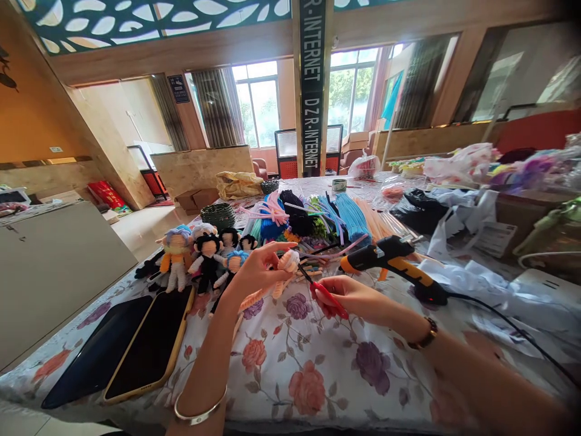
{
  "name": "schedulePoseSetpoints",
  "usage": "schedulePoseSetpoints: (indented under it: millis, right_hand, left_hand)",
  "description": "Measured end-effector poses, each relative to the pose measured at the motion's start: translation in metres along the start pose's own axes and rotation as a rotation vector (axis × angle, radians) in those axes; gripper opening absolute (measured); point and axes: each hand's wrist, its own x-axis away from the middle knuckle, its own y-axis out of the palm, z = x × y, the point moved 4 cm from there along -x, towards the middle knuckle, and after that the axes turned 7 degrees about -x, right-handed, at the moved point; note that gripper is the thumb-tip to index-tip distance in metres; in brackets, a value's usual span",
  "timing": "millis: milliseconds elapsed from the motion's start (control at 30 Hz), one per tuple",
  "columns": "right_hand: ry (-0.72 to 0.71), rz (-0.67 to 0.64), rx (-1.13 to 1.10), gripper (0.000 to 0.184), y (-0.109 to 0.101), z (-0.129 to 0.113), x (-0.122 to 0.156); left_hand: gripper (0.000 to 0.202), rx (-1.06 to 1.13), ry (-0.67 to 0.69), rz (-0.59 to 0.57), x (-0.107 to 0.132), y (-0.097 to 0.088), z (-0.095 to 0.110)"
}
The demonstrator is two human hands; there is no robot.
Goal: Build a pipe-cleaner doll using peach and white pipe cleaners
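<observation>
My left hand (256, 269) is closed in a pinch on a small peach pipe-cleaner figure (287, 263), forefinger stretched over its top. My right hand (351, 297) grips red-handled scissors (322, 290) whose blades point up-left at the figure. Both hands hover over the floral tablecloth (290, 369). A silver bangle is on my left wrist, a watch on my right.
A row of finished pipe-cleaner dolls (204, 254) stands to the left. Two phones (136, 351) lie at the near left. An orange-black glue gun (394, 263) with a cord rests right of my hands. Bundles of coloured pipe cleaners (313, 218), a green basket (218, 215) and plastic bags (458, 218) fill the back.
</observation>
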Motion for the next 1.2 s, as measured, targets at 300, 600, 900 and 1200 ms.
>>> schedulePoseSetpoints:
  millis: [300,600,900,1200]
  right_hand:
    - [0.021,0.088,0.062,0.047,-0.005,0.008,-0.003]
    - [-0.048,0.196,0.182,0.043,-0.010,0.006,-0.002]
    - [-0.046,0.379,0.889,0.019,-0.011,-0.002,0.004]
    - [-0.288,0.504,0.749,0.022,-0.004,-0.016,0.008]
  left_hand:
    - [0.055,0.056,-0.087,-0.109,0.000,0.005,-0.006]
    - [0.045,0.077,-0.028,-0.102,-0.002,0.004,-0.013]
    - [0.033,0.132,0.184,0.037,-0.001,-0.001,-0.002]
    - [0.031,0.079,0.267,0.007,0.000,0.006,0.005]
